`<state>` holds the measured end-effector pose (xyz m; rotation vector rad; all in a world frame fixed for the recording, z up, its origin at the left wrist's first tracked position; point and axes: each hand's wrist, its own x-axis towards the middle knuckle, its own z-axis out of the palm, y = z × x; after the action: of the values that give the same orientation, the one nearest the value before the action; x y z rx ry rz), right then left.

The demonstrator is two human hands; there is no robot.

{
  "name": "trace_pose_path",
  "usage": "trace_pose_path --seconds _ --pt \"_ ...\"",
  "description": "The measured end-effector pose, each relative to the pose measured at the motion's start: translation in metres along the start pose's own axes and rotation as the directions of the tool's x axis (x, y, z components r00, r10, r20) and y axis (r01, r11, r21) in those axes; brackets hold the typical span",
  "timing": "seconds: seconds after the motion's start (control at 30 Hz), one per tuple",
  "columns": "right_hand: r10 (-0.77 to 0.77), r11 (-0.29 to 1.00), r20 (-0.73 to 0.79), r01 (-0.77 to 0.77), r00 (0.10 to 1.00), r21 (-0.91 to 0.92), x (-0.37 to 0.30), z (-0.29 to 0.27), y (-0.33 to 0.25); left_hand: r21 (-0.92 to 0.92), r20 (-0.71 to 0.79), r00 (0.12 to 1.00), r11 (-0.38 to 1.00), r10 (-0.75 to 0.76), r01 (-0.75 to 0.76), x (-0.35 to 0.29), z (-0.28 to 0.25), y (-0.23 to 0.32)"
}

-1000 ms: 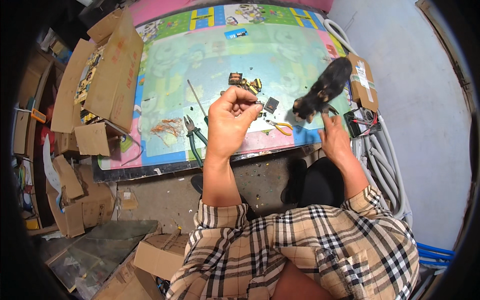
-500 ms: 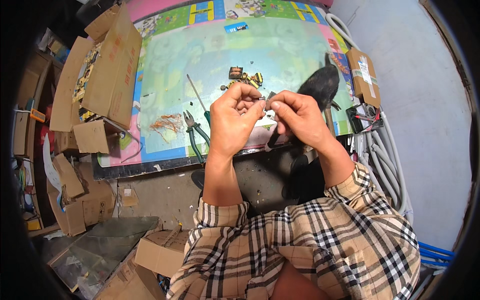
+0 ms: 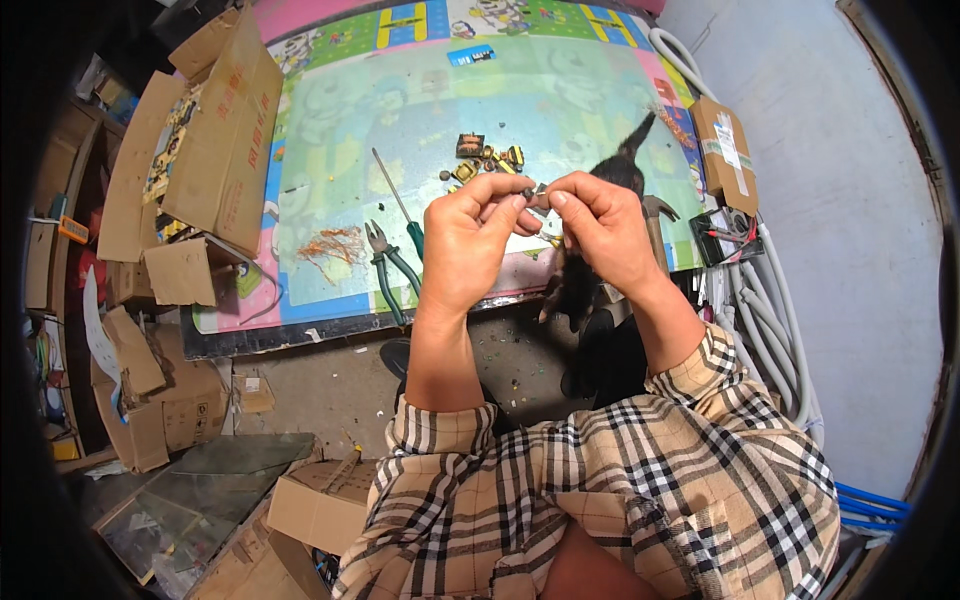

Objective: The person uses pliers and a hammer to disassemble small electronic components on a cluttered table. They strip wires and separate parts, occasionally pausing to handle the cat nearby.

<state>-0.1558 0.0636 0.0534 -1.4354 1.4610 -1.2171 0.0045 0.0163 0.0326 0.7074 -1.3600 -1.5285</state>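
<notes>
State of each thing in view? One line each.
left hand: pinching small dark part
right hand: pinched shut, contents too small to tell
green-handled pliers: lying, handles spread
screwdriver: lying, unheld
copper wire: loose tangle
large carton: flaps open, contents showing
hammer: lying, partly hidden
dark cat: partly hidden behind right hand

Straight beyond the fingers (image 3: 495,186), a cluster of dark and yellow parts (image 3: 487,155) obstructs the direct way; behind it the desk (image 3: 400,100) offers a wide, nearly bare stretch up to the blue card (image 3: 472,55). Screwdriver (image 3: 410,226) and pliers (image 3: 384,262) hem in the left, cat (image 3: 620,172) and hammer (image 3: 655,228) the right, while the big carton (image 3: 225,130) walls off the left edge
</notes>
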Motion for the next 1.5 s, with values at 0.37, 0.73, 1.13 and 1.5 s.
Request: trace_pose_path --seconds 0.37,0.73,1.13,1.5 --pt "-0.184 0.962 -0.087 0.161 0.979 -0.219 -0.006 0.004 -0.009 0.331 -0.143 0.987 0.944 0.072 -0.021 0.0 0.01 -0.001" --pt "-0.08 0.978 -0.157 0.047 0.984 -0.203 -0.002 -0.002 0.018 -0.084 0.049 0.993 0.991 -0.103 0.107 -0.001 -0.002 0.007" --pt "0.072 0.991 0.254 -0.041 0.964 -0.124 -0.02 -0.017 0.008 -0.056 -0.078 0.99 0.992 -0.116 0.111 0.001 -0.004 -0.004" --pt "0.181 0.83 0.149 -0.232 0.972 0.507 -0.001 -0.026 0.008 -0.203 0.2 0.968 0.961 -0.148 0.189 -0.004 -0.007 0.007"
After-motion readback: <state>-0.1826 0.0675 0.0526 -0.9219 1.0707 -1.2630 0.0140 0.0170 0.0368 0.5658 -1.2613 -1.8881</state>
